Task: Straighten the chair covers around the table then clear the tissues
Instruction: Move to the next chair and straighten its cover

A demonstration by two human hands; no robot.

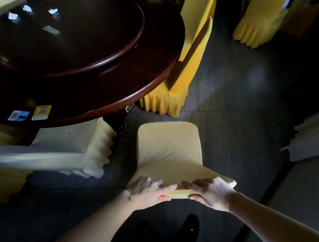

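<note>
A pale yellow chair cover [169, 148] wraps the chair right in front of me, its seat pointing away toward the table. My left hand [148, 190] and my right hand [209, 190] both grip the top edge of its backrest, fingers over the front and thumbs under. The round dark wooden table [101, 92] fills the upper left, with a raised turntable [110, 53] on it. A white packet that may be tissues [51, 30] lies on the turntable, blurred.
Another pale covered chair [66, 149] stands tucked under the table at left. A bright yellow covered chair [186, 70] stands at the table's far right side, another [258, 24] farther back. Two stickers [41, 112] sit near the table's edge. Dark tiled floor lies around.
</note>
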